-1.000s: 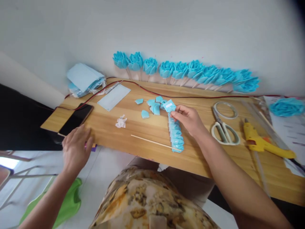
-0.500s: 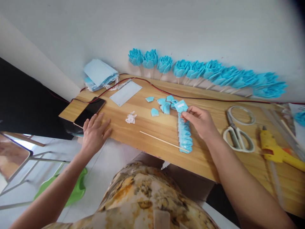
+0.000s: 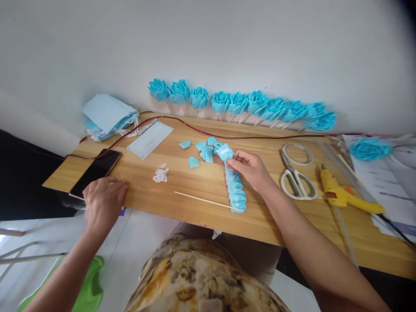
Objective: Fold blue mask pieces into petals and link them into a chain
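Observation:
My right hand (image 3: 246, 169) pinches a blue petal piece (image 3: 226, 154) with a white strip on it, at the top of a strip of overlapping blue petals (image 3: 236, 190). A thin wooden stick (image 3: 204, 201) crosses the strip's lower end. Loose blue petals (image 3: 206, 152) lie to the left of that hand. At the table's front left edge, my left hand (image 3: 105, 197) rests beside a black phone (image 3: 97, 170), its fingers bent but apart; I see nothing in it, though its fingertips are partly hidden.
Blue flowers on sticks (image 3: 238, 103) lean along the wall. Scissors (image 3: 295, 177), a tape roll (image 3: 300, 154) and a yellow glue gun (image 3: 338, 190) lie to the right. Stacked face masks (image 3: 110, 113), one flat mask (image 3: 151, 138), white scraps (image 3: 160, 173) and a red-black cable (image 3: 191, 127) are farther left.
The view has turned right, so the table appears shifted left. My left hand's fingers, spread flat before, are now bent. The right hand keeps its pinch on the petal piece.

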`<state>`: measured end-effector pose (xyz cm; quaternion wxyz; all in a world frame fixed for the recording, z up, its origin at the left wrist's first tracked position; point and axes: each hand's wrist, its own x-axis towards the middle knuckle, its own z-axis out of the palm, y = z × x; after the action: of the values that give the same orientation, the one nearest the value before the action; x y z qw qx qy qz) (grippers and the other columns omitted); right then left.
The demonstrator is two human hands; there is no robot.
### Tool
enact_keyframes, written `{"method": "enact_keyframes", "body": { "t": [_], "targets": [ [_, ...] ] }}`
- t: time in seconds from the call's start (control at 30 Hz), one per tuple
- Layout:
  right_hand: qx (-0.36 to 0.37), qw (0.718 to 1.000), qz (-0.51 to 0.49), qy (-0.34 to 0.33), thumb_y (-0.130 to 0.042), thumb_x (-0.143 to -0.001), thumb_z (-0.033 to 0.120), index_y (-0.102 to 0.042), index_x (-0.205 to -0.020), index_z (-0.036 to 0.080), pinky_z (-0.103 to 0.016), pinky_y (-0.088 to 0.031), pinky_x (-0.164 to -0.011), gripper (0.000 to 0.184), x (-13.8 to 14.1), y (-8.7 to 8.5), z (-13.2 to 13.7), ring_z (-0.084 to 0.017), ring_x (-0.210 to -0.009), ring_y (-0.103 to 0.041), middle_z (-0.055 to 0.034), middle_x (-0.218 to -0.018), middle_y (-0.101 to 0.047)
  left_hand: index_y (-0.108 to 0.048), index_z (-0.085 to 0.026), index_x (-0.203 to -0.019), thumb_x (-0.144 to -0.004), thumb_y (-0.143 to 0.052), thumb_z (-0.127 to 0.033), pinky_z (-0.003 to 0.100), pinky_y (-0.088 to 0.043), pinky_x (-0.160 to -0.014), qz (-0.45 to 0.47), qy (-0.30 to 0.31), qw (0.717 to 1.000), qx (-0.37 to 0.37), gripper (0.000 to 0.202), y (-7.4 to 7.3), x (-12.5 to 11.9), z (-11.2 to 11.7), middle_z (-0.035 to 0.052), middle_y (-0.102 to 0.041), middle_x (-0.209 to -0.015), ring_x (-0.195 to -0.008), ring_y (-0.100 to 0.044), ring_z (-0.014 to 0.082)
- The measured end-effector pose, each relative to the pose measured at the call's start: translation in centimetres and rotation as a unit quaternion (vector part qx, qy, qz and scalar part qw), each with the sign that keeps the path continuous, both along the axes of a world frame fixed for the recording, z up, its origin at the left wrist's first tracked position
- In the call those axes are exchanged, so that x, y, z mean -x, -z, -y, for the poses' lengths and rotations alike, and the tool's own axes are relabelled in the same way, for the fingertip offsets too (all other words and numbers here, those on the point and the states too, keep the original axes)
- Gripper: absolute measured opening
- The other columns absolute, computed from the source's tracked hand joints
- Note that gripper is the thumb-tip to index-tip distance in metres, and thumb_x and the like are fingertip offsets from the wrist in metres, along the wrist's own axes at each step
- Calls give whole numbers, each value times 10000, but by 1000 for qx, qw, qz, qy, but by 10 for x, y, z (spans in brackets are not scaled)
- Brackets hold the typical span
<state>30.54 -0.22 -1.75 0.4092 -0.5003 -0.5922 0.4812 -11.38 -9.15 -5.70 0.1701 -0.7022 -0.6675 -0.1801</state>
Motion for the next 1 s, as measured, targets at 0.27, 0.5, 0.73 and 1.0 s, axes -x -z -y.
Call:
{"method": "enact_keyframes", "body": {
  "t": [0.27,0.5,0.73,1.0],
  "targets": [
    [8,1000,2,0,-710,-778,399,-608,-677,198,-265,-358,-563,247,-2,2,-2,-118,-591,-477,19,-617,-578,-715,-188,-842,-999,-425,-441,403,-402,-872,-8,-45,998,43,416,-1,-3,-10,98,-655,-972,-920,-556,264],
    [10,1000,0,4,-722,-775,411,-598,-666,195,-258,-363,-563,271,-4,1,-2,-115,-592,-481,18,-616,-585,-678,-206,-810,-984,-419,-454,399,-379,-870,9,-47,997,58,399,3,2,-11,84,-616,-939,-918,-529,262],
    [7,1000,-9,0,-706,-792,388,-596,-686,191,-257,-357,-570,249,-5,4,-3,-111,-596,-482,18,-640,-596,-670,-206,-831,-970,-440,-436,425,-387,-918,30,-47,997,56,354,5,3,-9,90,-645,-984,-959,-564,278],
    [9,1000,-10,-8,-698,-787,426,-584,-684,192,-260,-342,-564,280,-2,3,-2,-111,-584,-463,28,-623,-553,-707,-184,-875,-969,-405,-514,477,-390,-925,44,-76,994,66,456,4,2,-12,139,-659,-1052,-1003,-560,322]
  ]
}}
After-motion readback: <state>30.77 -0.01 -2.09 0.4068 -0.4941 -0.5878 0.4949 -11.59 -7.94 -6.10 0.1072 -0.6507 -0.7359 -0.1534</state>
